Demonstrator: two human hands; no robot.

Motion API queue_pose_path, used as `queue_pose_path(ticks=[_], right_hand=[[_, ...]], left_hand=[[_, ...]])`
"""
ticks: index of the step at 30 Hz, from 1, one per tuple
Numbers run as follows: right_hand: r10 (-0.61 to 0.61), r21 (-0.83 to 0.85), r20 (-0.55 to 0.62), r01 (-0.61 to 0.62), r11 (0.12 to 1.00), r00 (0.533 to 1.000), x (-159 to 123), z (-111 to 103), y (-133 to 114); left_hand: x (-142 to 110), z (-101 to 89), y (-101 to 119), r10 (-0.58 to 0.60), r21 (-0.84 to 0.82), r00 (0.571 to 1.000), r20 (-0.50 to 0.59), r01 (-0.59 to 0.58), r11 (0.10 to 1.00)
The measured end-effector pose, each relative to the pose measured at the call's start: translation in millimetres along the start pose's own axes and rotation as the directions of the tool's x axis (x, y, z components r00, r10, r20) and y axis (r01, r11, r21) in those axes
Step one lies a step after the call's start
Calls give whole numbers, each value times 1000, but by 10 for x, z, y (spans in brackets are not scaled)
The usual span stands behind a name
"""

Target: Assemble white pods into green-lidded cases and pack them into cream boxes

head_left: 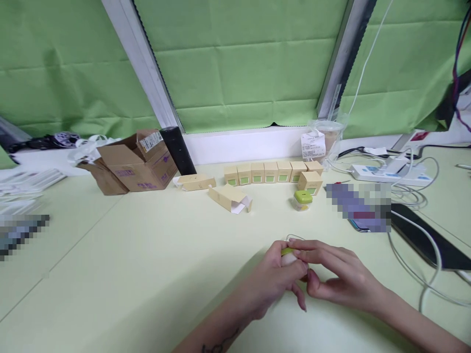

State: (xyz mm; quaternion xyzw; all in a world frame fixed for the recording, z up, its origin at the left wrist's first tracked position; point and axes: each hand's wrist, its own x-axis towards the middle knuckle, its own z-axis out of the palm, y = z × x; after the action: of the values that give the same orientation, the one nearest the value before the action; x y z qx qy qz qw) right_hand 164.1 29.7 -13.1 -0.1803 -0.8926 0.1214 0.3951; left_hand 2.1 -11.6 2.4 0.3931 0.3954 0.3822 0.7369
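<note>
Low over the front of the table, my left hand [275,277] is closed around a small green-lidded container [288,257] with a whitish body. My right hand [338,274] has its fingertips on the same container from the right, and much of it is hidden by fingers. A thin pale loop [296,237] shows just behind the fingertips. Further back stands a similar clear container with a green lid [302,201]. Beside it is a small cream carton [310,182], and behind is a row of cream cartons [271,172].
Opened cream cartons [228,197] lie left of the row. A cardboard box [138,164] and black roll [177,149] stand at the back left. To the right are a power strip [392,175], loose white cables [423,289], a black slab [430,235] and a bagged cup [324,139].
</note>
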Motion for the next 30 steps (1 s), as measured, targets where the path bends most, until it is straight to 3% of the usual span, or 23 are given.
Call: queue_pose_path(ticks=[4, 8, 13, 18, 25, 30], right_hand=[[67, 96, 13, -68, 993, 998, 6, -22, 13], [195, 262, 154, -230, 937, 969, 32, -88, 49], [286, 301, 213, -342, 890, 934, 59, -141, 80], [273, 347, 206, -331, 878, 940, 57, -145, 102], [278, 397, 175, -326, 858, 945, 21, -117, 97], [264, 346, 136, -295, 890, 955, 11, -118, 103]], left_hand=[[-2, -12, 4, 6, 21, 1000, 11, -6, 1000], [-15, -27, 10, 28, -45, 1000, 2, -27, 999], [-29, -19, 29, 79, -35, 997, 9, -78, 996], [-3, 5, 47, 189, 64, 976, -105, -183, 981], [12, -7, 27, 253, 112, 962, -100, -241, 964], [1, 1, 45, 257, 118, 962, -98, -245, 962]])
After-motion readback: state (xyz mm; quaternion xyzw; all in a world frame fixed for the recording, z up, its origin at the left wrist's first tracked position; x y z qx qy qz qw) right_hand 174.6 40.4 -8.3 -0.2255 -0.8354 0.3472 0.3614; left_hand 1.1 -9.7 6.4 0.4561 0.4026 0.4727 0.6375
